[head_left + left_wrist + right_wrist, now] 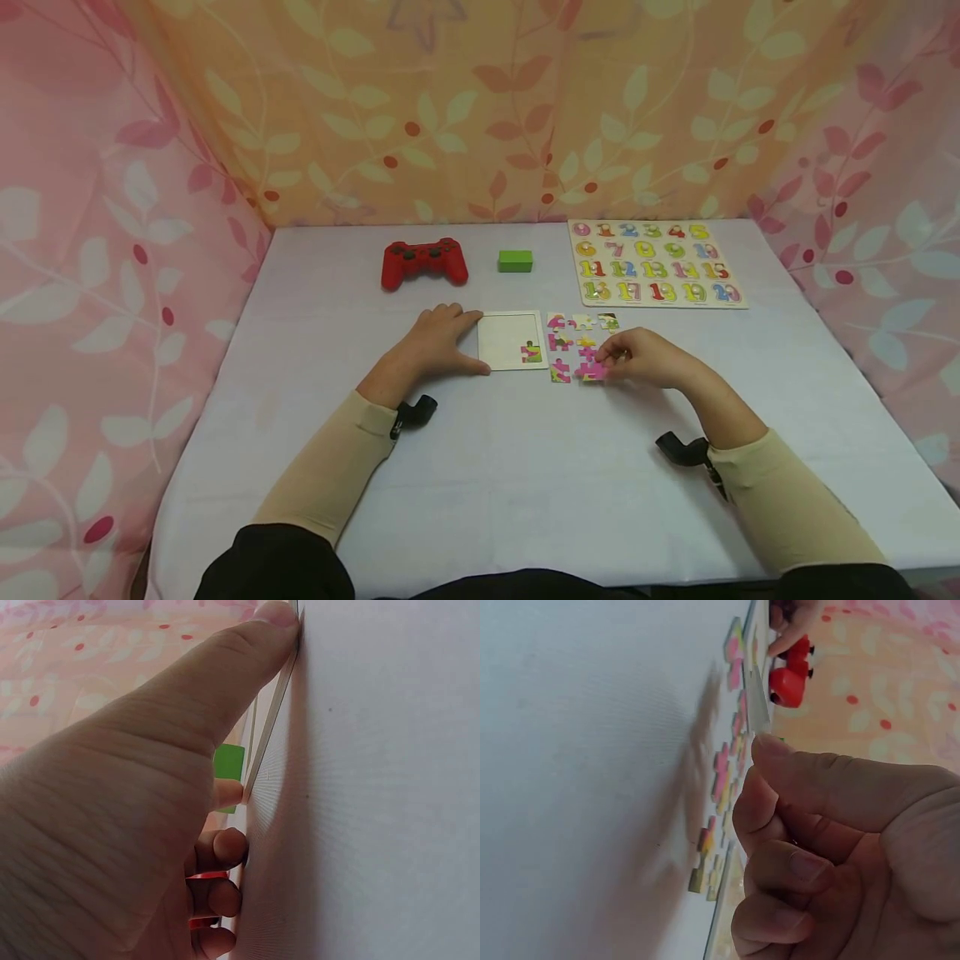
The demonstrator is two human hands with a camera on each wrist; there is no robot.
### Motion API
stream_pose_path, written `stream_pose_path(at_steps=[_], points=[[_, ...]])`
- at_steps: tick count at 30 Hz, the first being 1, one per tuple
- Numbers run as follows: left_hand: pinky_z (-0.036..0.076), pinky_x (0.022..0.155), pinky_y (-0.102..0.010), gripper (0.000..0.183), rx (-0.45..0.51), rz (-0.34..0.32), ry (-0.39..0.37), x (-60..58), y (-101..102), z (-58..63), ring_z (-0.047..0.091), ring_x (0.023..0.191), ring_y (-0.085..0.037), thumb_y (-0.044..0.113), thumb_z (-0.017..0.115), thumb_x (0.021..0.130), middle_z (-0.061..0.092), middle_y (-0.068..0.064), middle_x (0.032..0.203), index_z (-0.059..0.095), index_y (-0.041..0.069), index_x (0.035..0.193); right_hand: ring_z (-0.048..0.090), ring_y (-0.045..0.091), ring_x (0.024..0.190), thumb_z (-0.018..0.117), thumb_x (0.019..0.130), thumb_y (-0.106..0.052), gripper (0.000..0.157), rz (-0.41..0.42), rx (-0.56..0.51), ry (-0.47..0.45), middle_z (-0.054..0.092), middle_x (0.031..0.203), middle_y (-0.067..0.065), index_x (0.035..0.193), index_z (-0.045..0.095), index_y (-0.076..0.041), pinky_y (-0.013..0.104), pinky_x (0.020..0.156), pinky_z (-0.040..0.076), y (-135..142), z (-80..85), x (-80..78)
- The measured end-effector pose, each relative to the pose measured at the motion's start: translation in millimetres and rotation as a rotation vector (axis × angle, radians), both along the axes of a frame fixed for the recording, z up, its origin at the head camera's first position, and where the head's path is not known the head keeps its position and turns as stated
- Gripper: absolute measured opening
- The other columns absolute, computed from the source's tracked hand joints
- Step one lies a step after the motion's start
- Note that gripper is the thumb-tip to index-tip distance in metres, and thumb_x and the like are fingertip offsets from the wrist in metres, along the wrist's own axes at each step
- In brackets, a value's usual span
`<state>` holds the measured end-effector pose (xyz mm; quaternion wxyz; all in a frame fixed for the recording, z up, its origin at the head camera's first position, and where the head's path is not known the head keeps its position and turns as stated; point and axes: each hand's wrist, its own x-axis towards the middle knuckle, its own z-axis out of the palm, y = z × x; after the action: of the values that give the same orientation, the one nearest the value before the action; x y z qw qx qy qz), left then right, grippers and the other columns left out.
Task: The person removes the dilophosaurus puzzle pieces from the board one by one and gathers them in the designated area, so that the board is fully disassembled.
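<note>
A white puzzle tray (510, 327) lies mid-table with one puzzle piece (531, 352) in its lower right corner. My left hand (438, 342) is at the tray's left side, thumb at the near corner and forefinger at the far corner; the left wrist view shows both touching its edge (271, 727). Between thumb and forefinger my right hand (637, 357) pinches a pink puzzle piece (590, 370), seen nearly edge-on in the right wrist view (757, 705). Below it, several loose puzzle pieces (558, 342) lie right of the tray, some partly hidden.
A red game controller (424, 262) and a green block (515, 262) sit behind the tray. A number puzzle board (660, 262) lies at the back right. Floral curtains (450, 108) border the white table (480, 467) at the back and sides.
</note>
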<state>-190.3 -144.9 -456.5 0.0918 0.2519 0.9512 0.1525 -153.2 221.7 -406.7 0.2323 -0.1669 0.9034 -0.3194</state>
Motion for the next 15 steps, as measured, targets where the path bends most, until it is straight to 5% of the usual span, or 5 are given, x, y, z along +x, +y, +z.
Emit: stream_pose_path(at_steps=[15], points=[[0.038,0.101,-0.045,0.1,-0.003,-0.005,0.008,-1.9,0.3,-0.6,0.047,0.114,-0.022,0.07,0.078,0.075,0.055,-0.004,0.124,0.047,0.018,0.154,0.057,0.023,0.086,0.077,0.088,-0.006,0.018,-0.042,0.106,0.054,0.065,0.091,0.006,0.105,0.07,-0.002,0.04,0.08,0.047,-6.5,-8.0,6.5]])
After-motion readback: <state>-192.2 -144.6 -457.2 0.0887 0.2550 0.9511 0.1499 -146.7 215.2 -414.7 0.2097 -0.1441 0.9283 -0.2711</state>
